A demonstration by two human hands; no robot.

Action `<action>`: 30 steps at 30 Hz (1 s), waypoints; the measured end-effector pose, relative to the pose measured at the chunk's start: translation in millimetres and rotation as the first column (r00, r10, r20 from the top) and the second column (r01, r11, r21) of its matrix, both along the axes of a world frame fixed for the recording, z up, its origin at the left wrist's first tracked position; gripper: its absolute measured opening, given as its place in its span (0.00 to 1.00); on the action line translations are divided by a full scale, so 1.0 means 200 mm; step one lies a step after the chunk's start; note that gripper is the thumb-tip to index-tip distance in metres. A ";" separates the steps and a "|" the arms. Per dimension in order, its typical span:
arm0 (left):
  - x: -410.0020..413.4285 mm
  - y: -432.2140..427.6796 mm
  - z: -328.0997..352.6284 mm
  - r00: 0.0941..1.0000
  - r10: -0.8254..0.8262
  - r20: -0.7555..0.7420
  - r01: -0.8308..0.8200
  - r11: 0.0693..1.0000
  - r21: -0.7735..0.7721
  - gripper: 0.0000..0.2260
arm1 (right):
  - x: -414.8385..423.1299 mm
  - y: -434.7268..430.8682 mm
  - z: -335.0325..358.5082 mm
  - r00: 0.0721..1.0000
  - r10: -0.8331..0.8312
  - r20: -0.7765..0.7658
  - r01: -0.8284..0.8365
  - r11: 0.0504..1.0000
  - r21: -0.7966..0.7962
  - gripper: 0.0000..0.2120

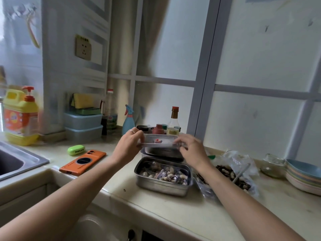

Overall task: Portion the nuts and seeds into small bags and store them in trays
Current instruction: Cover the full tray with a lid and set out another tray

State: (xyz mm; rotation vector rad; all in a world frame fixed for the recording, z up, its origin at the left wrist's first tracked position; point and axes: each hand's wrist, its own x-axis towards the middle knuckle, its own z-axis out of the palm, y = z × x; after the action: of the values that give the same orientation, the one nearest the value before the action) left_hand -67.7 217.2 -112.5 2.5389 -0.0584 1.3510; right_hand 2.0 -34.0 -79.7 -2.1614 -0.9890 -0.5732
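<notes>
Two trays (161, 186), perhaps one lid (165, 143)

One view only, worn on the head. Facing forward and down across the bench (165, 214), from above its front edge, with cabinet fronts just visible along the bottom of the frame. Wide-angle and slightly tilted, the window frame (205, 84) leaning through the upper right. Close, at arm's reach: forearms entering from the lower left and lower right corners, left hand (129, 145) and right hand (192, 150) meeting just below the centre of the frame, fingers pinching a clear lid (165, 143) between them. Sink (17, 162) cut off by the left edge, stacked plates (302, 178) by the right edge, wall socket (83, 47) in the upper left. Blurred toward the left side.
</notes>
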 end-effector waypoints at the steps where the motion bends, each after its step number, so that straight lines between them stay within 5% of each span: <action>1: 0.00 0.00 -0.02 1.000 0.023 -0.006 -0.023 1.000 -0.003 0.11 | -0.01 0.00 -0.03 1.000 -0.010 -0.019 0.009 0.999 -0.040 0.14; 8: 0.01 -0.04 0.02 0.999 0.032 0.009 -0.030 0.989 -0.142 0.07 | -0.01 0.03 -0.06 0.996 -0.073 -0.051 0.071 0.996 -0.050 0.19; 12: -0.01 -0.06 0.06 0.993 0.039 0.109 -0.018 0.982 -0.187 0.06 | 0.05 0.03 -0.11 0.934 -0.192 -0.301 0.178 0.981 -0.074 0.46; 14: -0.02 -0.07 0.08 0.988 0.028 0.151 -0.002 0.985 -0.171 0.08 | 0.08 0.03 -0.15 0.885 -0.228 -0.406 0.217 0.973 -0.072 0.44; 19: -0.04 -0.09 0.10 0.975 -0.004 0.221 0.026 0.995 -0.098 0.09 | 0.08 0.07 -0.22 0.903 -0.398 -0.162 0.392 0.918 -0.069 0.30; 26: -0.08 -0.10 0.15 0.959 -0.068 0.274 0.120 0.976 -0.180 0.09 | 0.11 0.09 -0.14 0.888 -0.347 -0.301 0.336 0.938 -0.089 0.39; 30: -0.11 -0.11 0.24 0.916 -0.255 0.310 0.368 0.841 -0.397 0.12 | -0.01 0.00 -0.04 0.989 -0.012 -0.145 0.049 0.965 0.256 0.45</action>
State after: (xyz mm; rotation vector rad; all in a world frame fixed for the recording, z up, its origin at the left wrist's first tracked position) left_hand -90.6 196.1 -64.0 1.8746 -0.1812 1.3505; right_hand -0.9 -34.9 -87.8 -1.9570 -0.7602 -0.5237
